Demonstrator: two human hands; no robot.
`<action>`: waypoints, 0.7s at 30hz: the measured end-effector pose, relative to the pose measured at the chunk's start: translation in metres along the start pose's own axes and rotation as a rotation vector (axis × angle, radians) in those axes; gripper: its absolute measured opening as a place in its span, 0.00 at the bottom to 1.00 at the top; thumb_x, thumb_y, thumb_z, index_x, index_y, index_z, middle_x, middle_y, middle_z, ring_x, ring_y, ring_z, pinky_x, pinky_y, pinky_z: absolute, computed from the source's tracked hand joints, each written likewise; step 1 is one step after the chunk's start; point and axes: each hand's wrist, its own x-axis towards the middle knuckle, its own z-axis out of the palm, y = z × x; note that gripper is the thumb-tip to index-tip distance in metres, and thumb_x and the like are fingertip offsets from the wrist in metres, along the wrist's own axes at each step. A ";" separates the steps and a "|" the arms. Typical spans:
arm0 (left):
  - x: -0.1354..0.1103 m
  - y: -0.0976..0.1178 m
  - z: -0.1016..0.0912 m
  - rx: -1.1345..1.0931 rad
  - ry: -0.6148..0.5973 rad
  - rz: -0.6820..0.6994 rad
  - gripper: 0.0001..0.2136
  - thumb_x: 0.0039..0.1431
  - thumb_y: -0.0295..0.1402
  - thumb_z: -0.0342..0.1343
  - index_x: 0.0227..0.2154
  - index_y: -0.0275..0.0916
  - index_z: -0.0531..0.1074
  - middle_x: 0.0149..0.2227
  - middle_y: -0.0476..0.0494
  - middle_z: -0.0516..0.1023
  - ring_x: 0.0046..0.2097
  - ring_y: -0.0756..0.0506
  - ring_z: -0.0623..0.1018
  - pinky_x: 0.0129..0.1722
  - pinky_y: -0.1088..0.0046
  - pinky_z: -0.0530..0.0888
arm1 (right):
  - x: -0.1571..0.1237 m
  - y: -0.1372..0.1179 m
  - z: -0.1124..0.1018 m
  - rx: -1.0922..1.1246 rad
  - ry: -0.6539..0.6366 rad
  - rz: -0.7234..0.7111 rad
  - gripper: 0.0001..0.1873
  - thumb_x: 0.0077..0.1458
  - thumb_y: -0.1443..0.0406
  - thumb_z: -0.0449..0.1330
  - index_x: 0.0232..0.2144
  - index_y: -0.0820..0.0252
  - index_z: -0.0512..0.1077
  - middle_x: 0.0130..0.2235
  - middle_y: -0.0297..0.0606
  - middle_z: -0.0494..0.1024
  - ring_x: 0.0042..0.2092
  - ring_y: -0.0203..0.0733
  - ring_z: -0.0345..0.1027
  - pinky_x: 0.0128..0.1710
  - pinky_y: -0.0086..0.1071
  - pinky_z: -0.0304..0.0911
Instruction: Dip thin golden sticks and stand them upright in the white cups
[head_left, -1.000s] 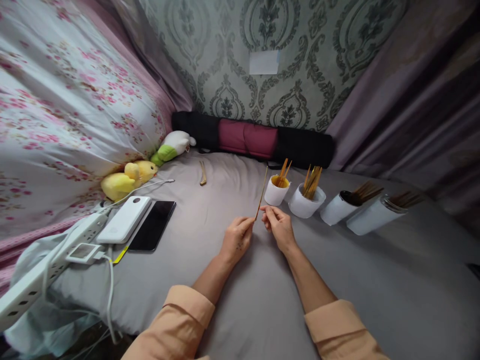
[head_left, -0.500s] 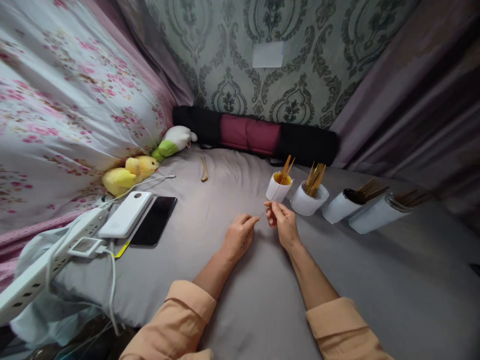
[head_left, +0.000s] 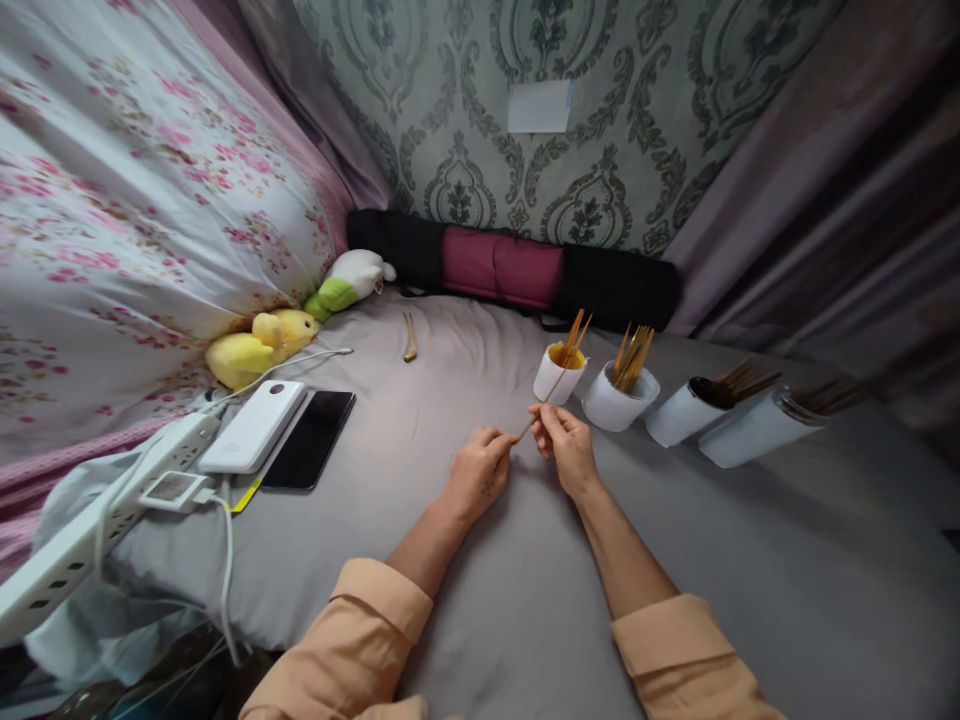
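My left hand [head_left: 480, 470] is closed, its thumb and fingers pinching the near end of a thin brown stick [head_left: 526, 429]. The fingers of my right hand [head_left: 566, 448] pinch the same stick farther along, and its far part slants up in front of a white cup [head_left: 550, 383] with a yellow inside. Several orange sticks [head_left: 576, 338] stand in that cup. To its right is a wider white cup [head_left: 619, 404] holding several yellow-brown sticks [head_left: 634, 358]. Both hands are just above the grey sheet [head_left: 420, 430].
Two tilted white containers, one shorter [head_left: 681, 415] and one longer [head_left: 757, 430], hold sticks at the right. A small gold-coloured item [head_left: 409, 340] lies behind my left hand. Leftward are a black phone [head_left: 311, 440], a white power bank [head_left: 253, 428], a power strip [head_left: 97, 525] and plush toys [head_left: 262, 350].
The stick now shows more clearly between my hands and beyond my right fingers. Both hands stay in nearly the same place. The view has shifted very slightly.
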 end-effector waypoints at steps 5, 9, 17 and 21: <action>0.001 0.002 -0.002 -0.082 0.013 -0.025 0.12 0.59 0.29 0.43 0.40 0.38 0.70 0.35 0.41 0.71 0.39 0.48 0.70 0.40 0.72 0.67 | 0.000 0.000 0.001 -0.044 0.022 0.019 0.19 0.44 0.52 0.59 0.31 0.63 0.71 0.22 0.31 0.67 0.18 0.27 0.53 0.14 0.23 0.46; 0.003 0.004 -0.003 -0.153 0.015 -0.063 0.11 0.58 0.29 0.44 0.38 0.38 0.72 0.34 0.41 0.71 0.37 0.48 0.70 0.39 0.72 0.67 | 0.000 0.000 0.001 -0.064 0.026 0.017 0.19 0.44 0.52 0.59 0.31 0.63 0.71 0.22 0.31 0.67 0.18 0.27 0.53 0.14 0.23 0.46; 0.006 0.012 -0.006 -0.258 -0.027 -0.200 0.11 0.55 0.28 0.47 0.37 0.36 0.73 0.31 0.44 0.72 0.29 0.52 0.69 0.33 0.76 0.66 | 0.001 0.000 -0.001 -0.059 0.018 -0.002 0.17 0.46 0.54 0.59 0.31 0.63 0.71 0.22 0.30 0.65 0.18 0.26 0.53 0.15 0.22 0.46; 0.006 0.015 -0.006 -0.314 -0.046 -0.285 0.12 0.52 0.27 0.48 0.38 0.35 0.74 0.32 0.43 0.73 0.30 0.51 0.70 0.32 0.75 0.67 | 0.001 -0.001 -0.001 -0.073 0.025 -0.001 0.17 0.47 0.54 0.58 0.31 0.63 0.71 0.21 0.30 0.65 0.18 0.26 0.52 0.15 0.23 0.45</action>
